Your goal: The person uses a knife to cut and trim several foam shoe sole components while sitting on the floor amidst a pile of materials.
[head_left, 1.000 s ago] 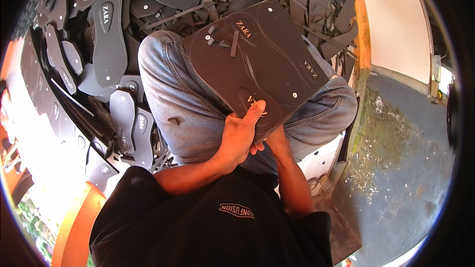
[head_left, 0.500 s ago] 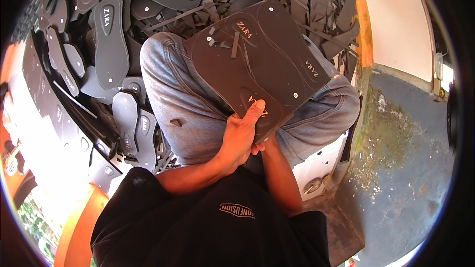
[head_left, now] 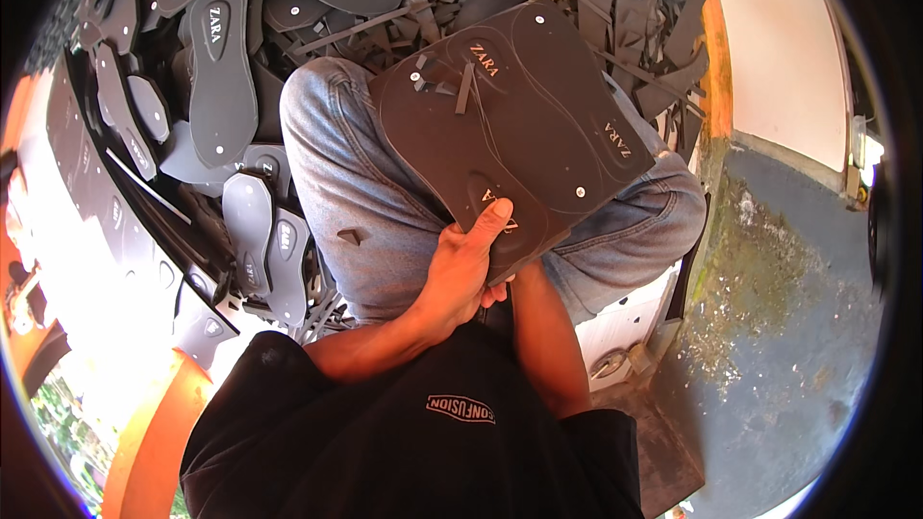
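A dark foam sheet (head_left: 558,120) with raised insole outlines and pale lettering rests tilted across my lap. My left hand (head_left: 458,267) grips its near corner, thumb pressed flat on top and fingers curled beneath. Under that same corner is my right hand (head_left: 528,274), mostly covered by the sheet; its fingers, and anything in them, are hidden. On the sheet's upper left lie a thin strip offcut (head_left: 464,88) and several smaller dark scraps. Curved lines trace the sole shapes across its surface.
Cut dark insoles (head_left: 219,77) are heaped on the left. Strips and scraps (head_left: 433,29) spread beyond my knees. One small offcut (head_left: 349,237) lies on my left thigh. More printed sheets (head_left: 106,202) lie at far left. An orange edge (head_left: 716,48) borders the scraps on the right.
The whole view has shifted a little, so the scene sits slightly further right. Both hands keep nearly the same hold and place at the sheet's near corner.
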Demonstrator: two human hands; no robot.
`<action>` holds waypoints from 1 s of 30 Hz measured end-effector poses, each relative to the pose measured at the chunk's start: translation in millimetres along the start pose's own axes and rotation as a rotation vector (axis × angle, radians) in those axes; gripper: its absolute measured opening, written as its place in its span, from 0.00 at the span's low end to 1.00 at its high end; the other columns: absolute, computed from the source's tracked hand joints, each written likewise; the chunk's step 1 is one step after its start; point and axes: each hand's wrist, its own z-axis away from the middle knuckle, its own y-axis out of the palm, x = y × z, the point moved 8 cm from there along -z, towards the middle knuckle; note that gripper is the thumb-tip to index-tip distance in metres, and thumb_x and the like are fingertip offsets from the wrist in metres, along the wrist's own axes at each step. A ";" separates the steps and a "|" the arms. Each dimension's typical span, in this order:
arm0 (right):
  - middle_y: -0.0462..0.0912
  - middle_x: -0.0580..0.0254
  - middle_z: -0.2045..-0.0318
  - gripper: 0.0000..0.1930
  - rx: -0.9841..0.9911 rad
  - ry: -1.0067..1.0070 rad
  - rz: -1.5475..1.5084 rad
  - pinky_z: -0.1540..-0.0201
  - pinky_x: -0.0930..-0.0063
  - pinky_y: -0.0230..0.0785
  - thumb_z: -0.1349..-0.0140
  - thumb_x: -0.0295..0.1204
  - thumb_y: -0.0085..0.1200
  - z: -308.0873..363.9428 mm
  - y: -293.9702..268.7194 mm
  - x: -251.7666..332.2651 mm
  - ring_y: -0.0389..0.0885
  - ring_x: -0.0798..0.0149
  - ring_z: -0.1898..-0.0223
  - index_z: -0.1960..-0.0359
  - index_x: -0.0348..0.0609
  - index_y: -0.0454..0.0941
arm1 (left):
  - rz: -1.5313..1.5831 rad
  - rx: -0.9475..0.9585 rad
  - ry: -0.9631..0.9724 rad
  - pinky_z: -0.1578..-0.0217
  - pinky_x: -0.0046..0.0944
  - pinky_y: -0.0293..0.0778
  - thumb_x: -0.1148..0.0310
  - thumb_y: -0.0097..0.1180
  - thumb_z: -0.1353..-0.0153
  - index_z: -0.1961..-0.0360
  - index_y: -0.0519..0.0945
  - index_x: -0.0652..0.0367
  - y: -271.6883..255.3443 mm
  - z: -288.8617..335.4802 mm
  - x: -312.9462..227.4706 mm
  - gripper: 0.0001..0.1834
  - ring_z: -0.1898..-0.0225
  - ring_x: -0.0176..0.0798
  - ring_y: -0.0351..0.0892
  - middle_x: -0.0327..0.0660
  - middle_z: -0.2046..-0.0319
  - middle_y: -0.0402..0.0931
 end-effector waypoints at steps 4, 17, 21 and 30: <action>0.76 0.61 0.78 0.16 0.012 0.012 0.006 0.79 0.73 0.65 0.43 0.41 0.55 -6.5 0.9 0.7 0.74 0.66 0.80 0.68 0.38 0.75 | -0.020 -0.007 -0.003 0.98 0.26 0.55 0.42 0.54 0.43 0.71 0.71 0.56 -7.2 1.5 -1.9 0.25 0.95 0.29 0.64 0.35 0.90 0.67; 0.75 0.62 0.79 0.16 0.049 0.034 0.008 0.81 0.75 0.63 0.42 0.42 0.55 -22.0 6.2 6.8 0.72 0.68 0.82 0.69 0.39 0.74 | -0.035 -0.010 -0.046 0.98 0.26 0.57 0.40 0.53 0.43 0.71 0.72 0.59 -20.2 6.7 -5.1 0.28 0.95 0.28 0.63 0.36 0.90 0.67; 0.74 0.62 0.80 0.17 0.054 0.042 0.010 0.81 0.75 0.62 0.42 0.42 0.55 -23.7 4.4 7.9 0.71 0.68 0.82 0.69 0.39 0.74 | -0.054 0.001 -0.019 0.97 0.26 0.56 0.40 0.53 0.44 0.71 0.72 0.59 -22.2 5.7 -5.2 0.28 0.95 0.28 0.63 0.35 0.91 0.66; 0.74 0.63 0.81 0.17 0.076 0.062 0.013 0.83 0.76 0.61 0.41 0.43 0.54 -29.1 8.1 9.1 0.70 0.69 0.84 0.70 0.39 0.73 | -0.108 0.015 -0.050 0.97 0.26 0.56 0.40 0.52 0.43 0.72 0.72 0.59 -31.1 11.4 -8.2 0.28 0.95 0.27 0.63 0.35 0.91 0.66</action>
